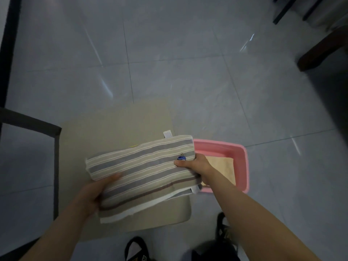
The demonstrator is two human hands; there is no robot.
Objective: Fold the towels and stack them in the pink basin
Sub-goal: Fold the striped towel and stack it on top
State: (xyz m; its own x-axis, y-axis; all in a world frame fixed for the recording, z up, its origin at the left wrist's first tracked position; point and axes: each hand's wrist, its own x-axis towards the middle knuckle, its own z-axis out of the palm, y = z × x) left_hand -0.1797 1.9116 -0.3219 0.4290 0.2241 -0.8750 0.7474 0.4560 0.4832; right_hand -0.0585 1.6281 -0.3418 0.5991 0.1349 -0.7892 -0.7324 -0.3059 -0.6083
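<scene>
1. The beige mat (116,129) on the tiled floor (188,53) is the biggest thing in play. It lies on the left side of the pink basin (244,166), and its right edge runs close by the basin's left wall.
2. The pink basin sits on the floor with one folded peach towel (224,166) already lying flat inside it. The basin's near left part is hidden behind the right forearm.
3. The striped towel (143,172), folded into a long rectangle, is held up above the mat, left of the basin. Its long axis runs left to right, tilted so that the right end lies farther from the person and overlaps the basin's left rim.
4. The right hand (195,166) is the nearer one to the basin. It grips the towel's right end, thumb on top, directly over the basin's left edge.
5. The left hand (94,193) clasps the towel's near left corner, thumb on top, well away from the basin.
6. Judgement: the coming move is a short carry rightward, then lowering the striped towel onto the peach one.
</scene>
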